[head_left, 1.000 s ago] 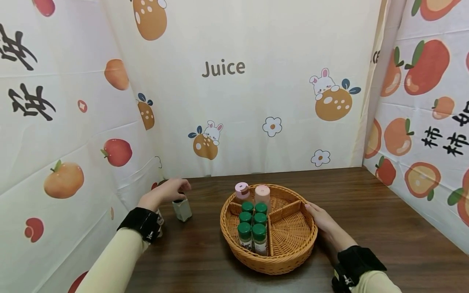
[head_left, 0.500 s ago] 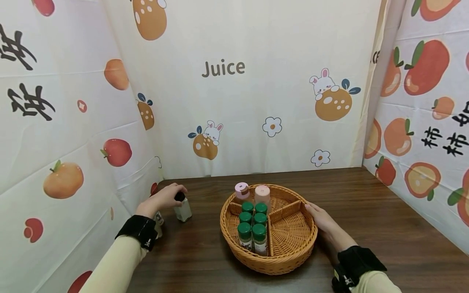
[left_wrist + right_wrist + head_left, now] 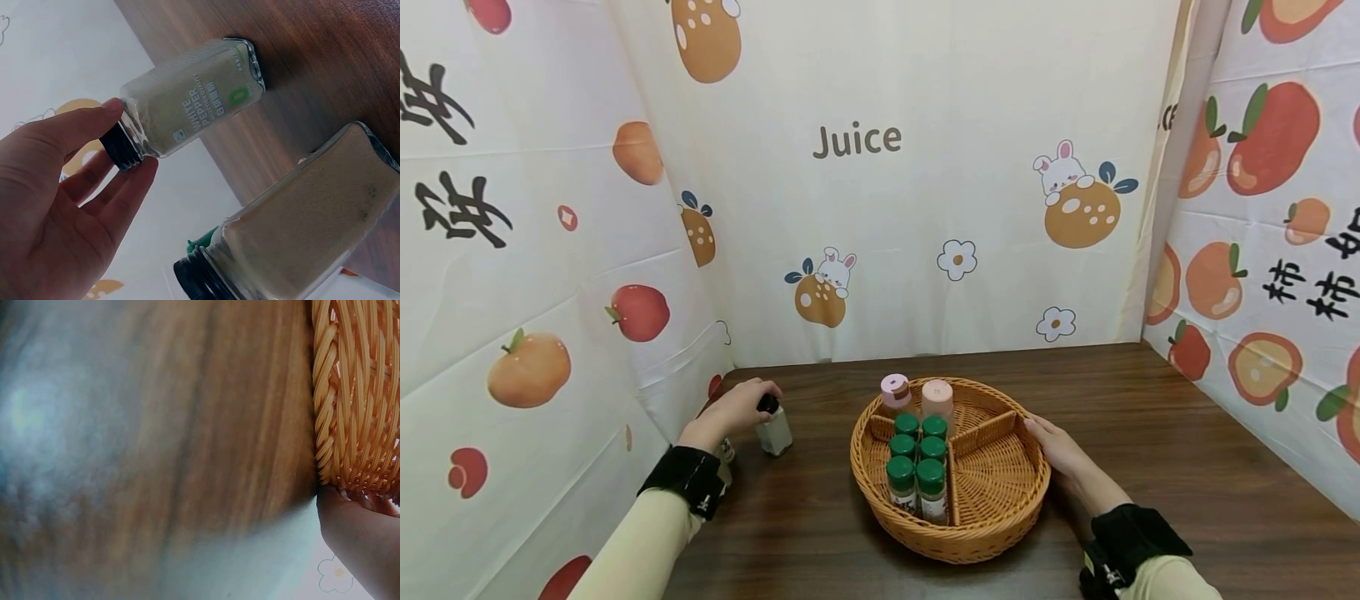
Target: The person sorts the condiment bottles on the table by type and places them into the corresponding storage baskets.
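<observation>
My left hand (image 3: 730,412) pinches the black cap of a white pepper jar (image 3: 194,103) between thumb and fingers. The square, clear jar of pale powder stands on the table at the left. Right beside it in the left wrist view is a second black-capped jar (image 3: 306,215) of brownish powder, partly behind my wrist in the head view. My right hand (image 3: 1063,454) holds the right rim of a round wicker basket (image 3: 955,546). Inside its left part stand several green-capped spice jars (image 3: 931,475), with a pink-capped bottle (image 3: 895,390) and a peach-capped bottle (image 3: 937,400) behind them.
Woven dividers (image 3: 985,433) split the basket into compartments. The dark wooden table (image 3: 1150,433) runs back to a printed cloth (image 3: 880,208), with more cloth along the left and right sides. A green-lidded item (image 3: 203,240) shows behind the second jar.
My left hand has lowered slightly and moved a little left, closing its fingers on the jar's black cap. The jar, the basket and my right hand look unmoved.
</observation>
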Action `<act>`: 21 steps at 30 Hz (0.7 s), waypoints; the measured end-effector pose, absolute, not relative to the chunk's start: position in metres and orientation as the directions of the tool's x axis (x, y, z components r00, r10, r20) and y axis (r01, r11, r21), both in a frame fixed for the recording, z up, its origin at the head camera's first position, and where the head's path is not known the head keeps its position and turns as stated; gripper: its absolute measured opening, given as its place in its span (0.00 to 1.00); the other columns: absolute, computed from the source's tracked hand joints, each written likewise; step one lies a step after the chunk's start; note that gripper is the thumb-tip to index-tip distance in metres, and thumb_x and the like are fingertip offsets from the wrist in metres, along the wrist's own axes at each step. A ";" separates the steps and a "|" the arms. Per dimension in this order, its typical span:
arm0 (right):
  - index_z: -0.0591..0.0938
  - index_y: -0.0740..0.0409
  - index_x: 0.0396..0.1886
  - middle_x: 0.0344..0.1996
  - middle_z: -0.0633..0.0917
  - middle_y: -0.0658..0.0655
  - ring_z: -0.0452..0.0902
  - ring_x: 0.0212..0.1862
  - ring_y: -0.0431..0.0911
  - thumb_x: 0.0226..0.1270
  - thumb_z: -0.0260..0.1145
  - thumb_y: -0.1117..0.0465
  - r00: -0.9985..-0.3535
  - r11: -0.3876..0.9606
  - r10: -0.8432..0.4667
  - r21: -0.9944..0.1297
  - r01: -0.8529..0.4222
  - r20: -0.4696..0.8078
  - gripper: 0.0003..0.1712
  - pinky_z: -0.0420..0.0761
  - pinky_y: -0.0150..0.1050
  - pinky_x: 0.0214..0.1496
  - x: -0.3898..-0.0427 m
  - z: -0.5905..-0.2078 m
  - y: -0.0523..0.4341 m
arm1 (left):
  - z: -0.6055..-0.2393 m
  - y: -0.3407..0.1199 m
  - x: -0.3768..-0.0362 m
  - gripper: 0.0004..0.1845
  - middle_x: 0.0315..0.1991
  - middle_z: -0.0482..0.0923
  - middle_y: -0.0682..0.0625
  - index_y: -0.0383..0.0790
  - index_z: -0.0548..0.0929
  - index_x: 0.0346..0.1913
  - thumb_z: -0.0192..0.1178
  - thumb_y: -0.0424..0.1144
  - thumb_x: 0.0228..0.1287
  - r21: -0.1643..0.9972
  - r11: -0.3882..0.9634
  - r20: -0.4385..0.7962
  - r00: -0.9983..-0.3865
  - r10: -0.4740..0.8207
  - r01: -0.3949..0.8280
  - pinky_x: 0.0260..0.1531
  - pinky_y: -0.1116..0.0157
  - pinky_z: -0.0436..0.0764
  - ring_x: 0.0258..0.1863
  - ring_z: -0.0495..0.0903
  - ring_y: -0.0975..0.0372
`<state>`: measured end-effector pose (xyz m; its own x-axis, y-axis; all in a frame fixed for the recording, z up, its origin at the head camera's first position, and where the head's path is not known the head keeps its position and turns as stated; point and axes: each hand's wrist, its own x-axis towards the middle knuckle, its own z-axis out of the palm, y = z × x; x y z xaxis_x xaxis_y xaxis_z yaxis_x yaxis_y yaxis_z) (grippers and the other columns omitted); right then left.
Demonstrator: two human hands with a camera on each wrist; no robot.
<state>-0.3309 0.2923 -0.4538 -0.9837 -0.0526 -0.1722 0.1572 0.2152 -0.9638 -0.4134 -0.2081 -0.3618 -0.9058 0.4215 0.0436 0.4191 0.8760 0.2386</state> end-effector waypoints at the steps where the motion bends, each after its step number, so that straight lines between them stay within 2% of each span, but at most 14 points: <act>1: 0.41 0.67 0.80 0.77 0.48 0.75 0.46 0.77 0.68 0.84 0.37 0.49 -0.983 0.217 -0.050 -0.963 0.159 -0.174 0.38 0.60 0.60 0.76 -0.331 -0.454 0.292 | -0.362 -0.208 -0.413 0.14 0.49 0.79 0.40 0.37 0.81 0.50 0.67 0.32 0.61 0.230 0.878 0.043 -0.906 0.421 0.419 0.50 0.51 0.79 0.49 0.78 0.50; 8: 0.41 0.66 0.80 0.77 0.48 0.76 0.48 0.77 0.69 0.84 0.37 0.48 -0.983 0.208 -0.054 -0.964 0.163 -0.177 0.38 0.63 0.60 0.74 -0.332 -0.453 0.290 | -0.355 -0.208 -0.408 0.12 0.46 0.80 0.44 0.41 0.82 0.46 0.69 0.34 0.60 0.167 0.893 0.031 -0.907 0.420 0.419 0.46 0.54 0.79 0.45 0.77 0.55; 14: 0.41 0.66 0.80 0.77 0.47 0.75 0.48 0.77 0.69 0.84 0.38 0.48 -0.983 0.213 -0.049 -0.963 0.165 -0.179 0.38 0.62 0.60 0.74 -0.333 -0.452 0.290 | -0.341 -0.204 -0.398 0.12 0.44 0.79 0.46 0.43 0.82 0.45 0.69 0.32 0.59 0.137 0.871 0.049 -0.882 0.469 0.471 0.42 0.58 0.77 0.41 0.75 0.57; 21: 0.41 0.67 0.79 0.77 0.47 0.76 0.48 0.77 0.69 0.84 0.37 0.48 -0.984 0.232 -0.042 -0.959 0.161 -0.175 0.38 0.63 0.60 0.74 -0.331 -0.453 0.292 | -0.322 -0.189 -0.383 0.13 0.46 0.79 0.46 0.45 0.81 0.47 0.68 0.32 0.60 0.116 0.836 0.082 -0.843 0.531 0.537 0.40 0.60 0.79 0.41 0.76 0.57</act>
